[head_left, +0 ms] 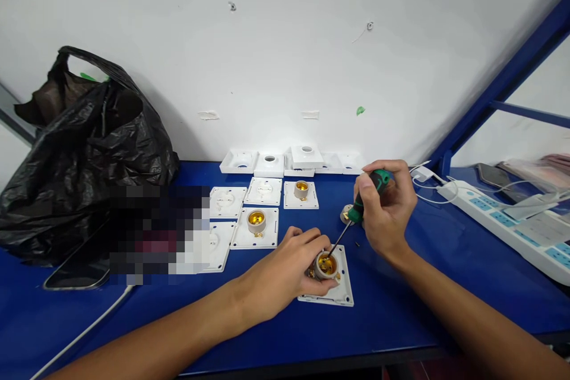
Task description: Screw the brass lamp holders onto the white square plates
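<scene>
My right hand [389, 208] is wrapped round the green and black handle of a screwdriver [356, 212]. Its shaft slants down to the left, and the tip is inside a lamp socket [326, 265] with a brass-coloured inner shell. That socket sits on a square white base plate [345, 291] near the front of the table. Thumb and fingers of my left hand [303, 261] grip the socket's sides, hiding part of it and of the plate. Behind the screwdriver, partly covered by my right hand, a loose socket [345, 214] lies beside a small dark screw [357, 244].
Left of my hands lie several white plates [263, 191], two bearing sockets [257, 222] [301, 190]. White covers [269, 164] line the wall. A black plastic bag [89, 154] and phone [78, 267] are at left; a power strip [503, 222] with cables is at right.
</scene>
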`<state>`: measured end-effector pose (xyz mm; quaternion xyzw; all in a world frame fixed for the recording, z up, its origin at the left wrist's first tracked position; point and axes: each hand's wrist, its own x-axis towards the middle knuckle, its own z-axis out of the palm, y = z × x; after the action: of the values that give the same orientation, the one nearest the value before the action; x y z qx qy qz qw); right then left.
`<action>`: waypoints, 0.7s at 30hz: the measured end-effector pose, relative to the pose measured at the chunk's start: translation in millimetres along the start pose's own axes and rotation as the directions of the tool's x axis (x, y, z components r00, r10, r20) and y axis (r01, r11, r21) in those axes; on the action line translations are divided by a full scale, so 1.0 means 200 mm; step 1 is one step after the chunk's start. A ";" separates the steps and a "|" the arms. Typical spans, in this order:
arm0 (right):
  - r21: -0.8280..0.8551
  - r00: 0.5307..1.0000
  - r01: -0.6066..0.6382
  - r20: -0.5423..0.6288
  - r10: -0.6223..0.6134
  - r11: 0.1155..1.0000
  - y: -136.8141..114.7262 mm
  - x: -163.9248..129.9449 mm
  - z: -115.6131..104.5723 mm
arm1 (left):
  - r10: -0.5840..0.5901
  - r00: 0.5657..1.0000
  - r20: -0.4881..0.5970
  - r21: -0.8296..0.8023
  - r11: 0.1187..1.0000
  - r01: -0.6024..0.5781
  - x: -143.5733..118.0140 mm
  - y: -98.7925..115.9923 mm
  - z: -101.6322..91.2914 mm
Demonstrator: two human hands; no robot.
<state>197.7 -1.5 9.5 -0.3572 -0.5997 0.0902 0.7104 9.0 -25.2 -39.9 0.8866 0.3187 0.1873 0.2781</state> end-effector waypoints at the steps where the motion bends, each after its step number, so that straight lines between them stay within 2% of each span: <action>1: -0.012 1.000 0.007 0.011 -0.006 1.000 0.00 -0.01 0.00 | 0.012 1.000 -0.009 0.001 1.000 -0.012 0.00 0.00 0.00; 10: -0.137 0.974 0.214 0.106 -0.200 0.967 -0.01 -0.04 -0.01 | -0.020 0.999 0.047 -0.007 1.000 0.020 -0.01 0.04 -0.04; 15: -0.179 0.948 0.313 0.117 -0.296 0.933 -0.04 -0.04 -0.01 | -0.017 0.998 0.055 -0.006 1.000 0.017 -0.02 0.03 -0.04; 21: -0.158 0.928 0.366 0.139 -0.347 0.917 -0.04 -0.05 -0.01 | -0.031 0.997 0.074 0.004 1.000 0.031 -0.02 0.04 -0.05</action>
<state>194.8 -13.5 6.6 -0.2996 -0.6980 -0.0767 0.6459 4.9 -29.2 -27.4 0.8882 0.3221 0.1498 0.2913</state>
